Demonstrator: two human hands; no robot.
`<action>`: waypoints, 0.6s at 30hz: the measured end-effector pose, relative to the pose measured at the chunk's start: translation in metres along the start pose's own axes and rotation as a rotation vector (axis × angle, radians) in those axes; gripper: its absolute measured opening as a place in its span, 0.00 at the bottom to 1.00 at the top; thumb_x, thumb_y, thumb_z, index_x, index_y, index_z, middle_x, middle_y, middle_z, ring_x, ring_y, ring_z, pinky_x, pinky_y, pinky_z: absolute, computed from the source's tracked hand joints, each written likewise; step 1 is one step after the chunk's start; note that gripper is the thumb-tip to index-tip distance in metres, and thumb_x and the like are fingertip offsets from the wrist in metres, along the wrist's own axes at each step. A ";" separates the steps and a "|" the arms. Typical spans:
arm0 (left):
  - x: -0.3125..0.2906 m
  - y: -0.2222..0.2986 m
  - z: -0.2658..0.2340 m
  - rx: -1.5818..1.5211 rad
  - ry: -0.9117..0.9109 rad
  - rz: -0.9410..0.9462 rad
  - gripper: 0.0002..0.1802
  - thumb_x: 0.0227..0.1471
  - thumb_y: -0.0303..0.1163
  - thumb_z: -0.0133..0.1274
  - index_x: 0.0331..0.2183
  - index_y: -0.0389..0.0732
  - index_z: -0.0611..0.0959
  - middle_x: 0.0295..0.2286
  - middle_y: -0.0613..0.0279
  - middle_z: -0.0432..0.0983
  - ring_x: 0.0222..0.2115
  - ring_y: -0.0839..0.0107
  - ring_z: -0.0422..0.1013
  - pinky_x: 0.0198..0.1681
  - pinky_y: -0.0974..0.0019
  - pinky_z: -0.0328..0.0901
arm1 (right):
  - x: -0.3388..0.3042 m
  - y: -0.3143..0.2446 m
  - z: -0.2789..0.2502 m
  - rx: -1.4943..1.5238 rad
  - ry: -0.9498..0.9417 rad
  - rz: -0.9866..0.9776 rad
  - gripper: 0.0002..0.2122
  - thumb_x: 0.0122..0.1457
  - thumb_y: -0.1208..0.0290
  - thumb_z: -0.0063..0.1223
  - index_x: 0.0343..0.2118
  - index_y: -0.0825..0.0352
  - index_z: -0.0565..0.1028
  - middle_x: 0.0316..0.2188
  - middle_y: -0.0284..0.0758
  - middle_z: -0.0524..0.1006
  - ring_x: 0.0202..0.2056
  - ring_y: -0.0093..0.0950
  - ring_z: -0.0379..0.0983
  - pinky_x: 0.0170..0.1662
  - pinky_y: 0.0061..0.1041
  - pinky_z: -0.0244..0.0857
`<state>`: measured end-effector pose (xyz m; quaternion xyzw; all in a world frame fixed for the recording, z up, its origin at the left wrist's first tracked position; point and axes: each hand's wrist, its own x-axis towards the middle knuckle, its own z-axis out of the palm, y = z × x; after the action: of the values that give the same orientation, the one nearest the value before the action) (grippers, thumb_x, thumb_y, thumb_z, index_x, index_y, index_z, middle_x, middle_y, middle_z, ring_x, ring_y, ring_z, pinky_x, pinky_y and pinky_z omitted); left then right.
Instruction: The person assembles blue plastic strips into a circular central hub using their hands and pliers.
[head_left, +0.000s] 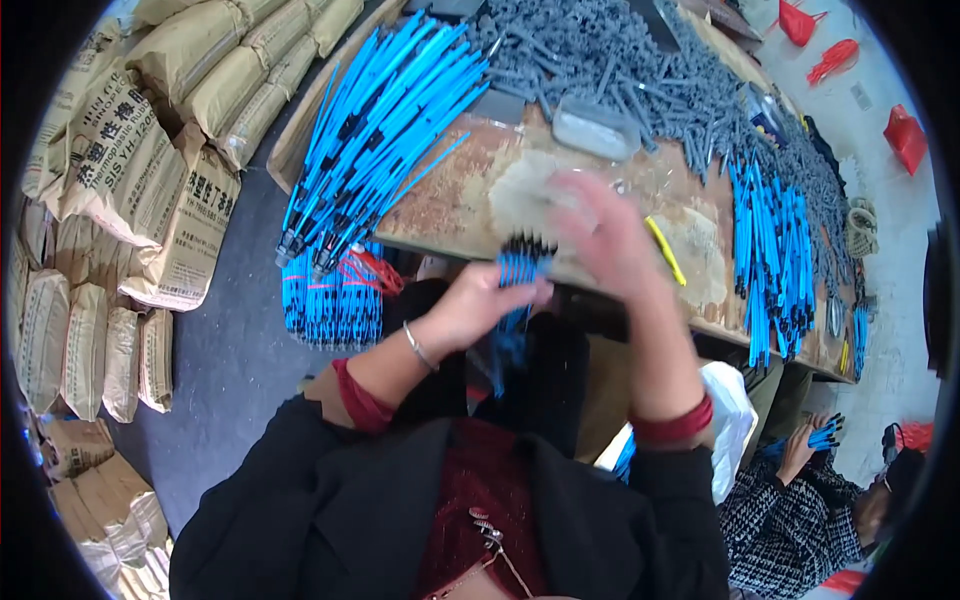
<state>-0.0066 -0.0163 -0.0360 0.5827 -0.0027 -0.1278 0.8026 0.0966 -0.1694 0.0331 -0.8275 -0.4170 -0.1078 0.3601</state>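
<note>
Over my lap, my left hand (pixel 490 298) is closed around a small bundle of thin blue strips (pixel 517 268). Their black tips point up toward the table edge, and the lower ends hang down, blurred. My right hand (pixel 605 235) is raised just right of that bundle, above the table's near edge. Motion smears its fingers, so I cannot make out whether they hold anything. A large loose pile of blue strips with black ends (pixel 385 130) lies on the table to the left. Close to my right hand, a yellow stick-like tool (pixel 665 250) rests on the worn wooden tabletop (pixel 450 215).
Grey plastic pieces (pixel 590 50) heap along the table's far side, beside a clear plastic tray (pixel 596 128). More blue strips (pixel 770 260) lie at right. Tied blue bundles (pixel 330 300) sit below the left edge. Paper sacks (pixel 120 160) stack at left. A co-worker (pixel 800 510) sits at lower right holding blue strips.
</note>
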 end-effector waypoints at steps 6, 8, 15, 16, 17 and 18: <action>0.020 0.010 0.009 -0.111 -0.146 -0.039 0.10 0.52 0.21 0.46 0.38 0.35 0.77 0.32 0.56 0.77 0.35 0.69 0.73 0.40 0.68 0.67 | 0.065 0.119 -0.048 -0.472 -0.066 0.332 0.08 0.49 0.68 0.53 0.32 0.61 0.78 0.29 0.40 0.77 0.33 0.41 0.73 0.38 0.35 0.68; 0.023 0.012 0.004 -0.143 -0.156 -0.038 0.10 0.52 0.20 0.46 0.38 0.35 0.77 0.32 0.56 0.77 0.35 0.69 0.73 0.39 0.68 0.68 | 0.083 0.143 -0.037 -0.536 -0.226 0.334 0.08 0.50 0.68 0.51 0.33 0.62 0.78 0.30 0.41 0.77 0.34 0.41 0.73 0.38 0.35 0.68; 0.024 0.018 0.006 -0.217 -0.133 -0.152 0.11 0.51 0.19 0.46 0.38 0.36 0.77 0.31 0.55 0.77 0.34 0.68 0.74 0.37 0.66 0.69 | 0.099 0.157 -0.016 -0.802 -0.348 0.323 0.08 0.48 0.68 0.52 0.29 0.63 0.78 0.27 0.42 0.77 0.32 0.39 0.74 0.38 0.34 0.68; 0.023 0.018 0.007 -0.216 -0.130 -0.154 0.11 0.51 0.19 0.46 0.38 0.36 0.77 0.31 0.55 0.77 0.34 0.68 0.74 0.37 0.66 0.69 | 0.096 0.157 -0.014 -0.820 -0.313 0.337 0.07 0.49 0.67 0.52 0.29 0.63 0.78 0.27 0.42 0.77 0.32 0.39 0.74 0.38 0.34 0.68; 0.023 0.018 0.007 -0.231 -0.119 -0.160 0.11 0.51 0.19 0.46 0.38 0.36 0.77 0.31 0.55 0.77 0.34 0.68 0.74 0.37 0.66 0.69 | 0.094 0.156 -0.013 -0.838 -0.276 0.351 0.07 0.49 0.67 0.51 0.29 0.62 0.78 0.26 0.42 0.77 0.32 0.39 0.74 0.39 0.35 0.68; 0.022 0.019 0.009 -0.245 -0.109 -0.165 0.11 0.51 0.19 0.46 0.38 0.36 0.77 0.31 0.55 0.77 0.34 0.68 0.74 0.37 0.66 0.70 | 0.091 0.156 -0.013 -0.837 -0.276 0.352 0.07 0.49 0.67 0.51 0.29 0.62 0.78 0.26 0.42 0.77 0.32 0.39 0.74 0.39 0.35 0.68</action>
<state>0.0173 -0.0235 -0.0189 0.4708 0.0174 -0.2240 0.8531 0.2748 -0.1838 0.0070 -0.9662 -0.2352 -0.0930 -0.0502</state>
